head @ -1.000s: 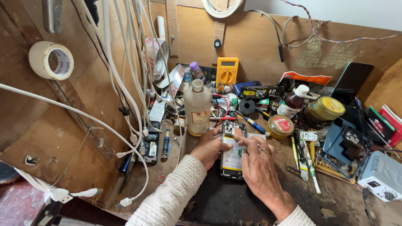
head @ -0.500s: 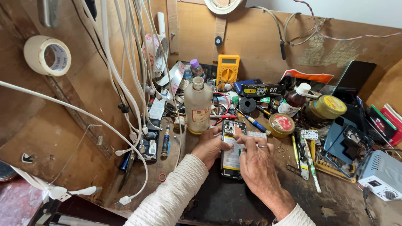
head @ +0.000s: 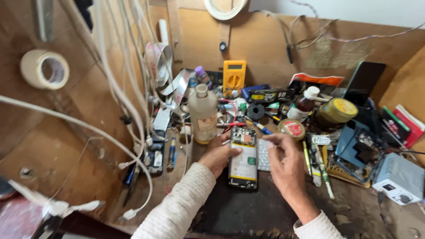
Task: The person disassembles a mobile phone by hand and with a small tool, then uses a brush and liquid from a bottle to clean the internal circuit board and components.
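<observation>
Two bare hands meet over an opened black phone with its insides showing (head: 243,159), which lies flat on the dark mat (head: 248,212) in the near middle of the bench. The left hand (head: 218,155) curls its fingers on the phone's left edge. The right hand (head: 287,163) holds the right edge with bent fingers. A tall clear plastic bottle (head: 202,114) stands just beyond. White cables (head: 110,88) hang at left. Tools crowd the right, so only the near mat has room.
</observation>
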